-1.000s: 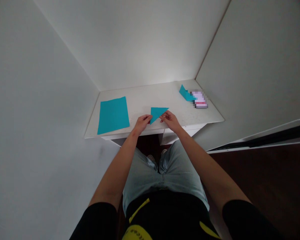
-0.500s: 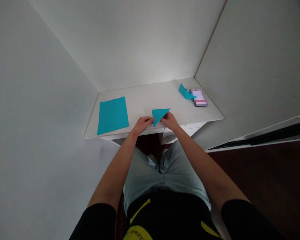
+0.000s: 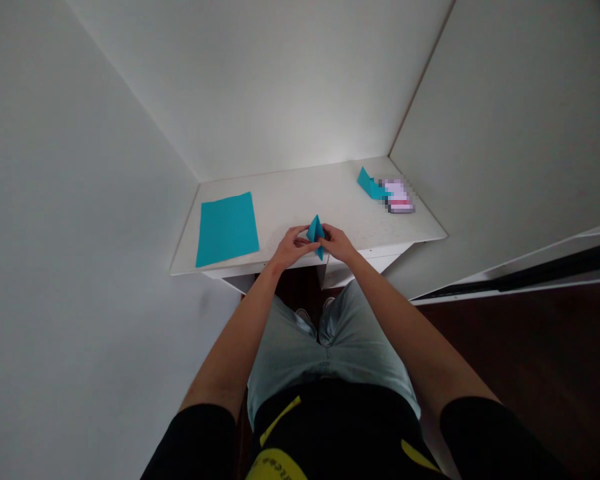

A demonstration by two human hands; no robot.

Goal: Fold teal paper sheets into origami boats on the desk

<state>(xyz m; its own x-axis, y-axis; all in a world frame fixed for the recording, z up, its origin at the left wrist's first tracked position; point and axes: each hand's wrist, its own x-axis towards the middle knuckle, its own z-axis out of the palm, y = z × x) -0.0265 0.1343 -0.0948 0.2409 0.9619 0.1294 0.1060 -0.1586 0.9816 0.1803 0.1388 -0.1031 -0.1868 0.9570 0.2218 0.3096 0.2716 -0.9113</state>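
Note:
A small folded teal paper (image 3: 316, 232) is pinched between both hands just above the near edge of a white table (image 3: 300, 193). My left hand (image 3: 293, 245) grips its left side and my right hand (image 3: 337, 243) grips its right side. The paper stands narrow and upright between my fingertips, partly hidden by them. A flat teal sheet (image 3: 227, 227) lies on the table to the left.
Another folded teal piece (image 3: 371, 185) lies at the table's back right beside a small blurred pink-and-white object (image 3: 399, 196). White walls close in on the left, back and right of the table. Dark floor shows at the right.
The teal paper was a flat wide triangle held at its lower corners. My hands have come together and it is now folded narrower and upright between them.

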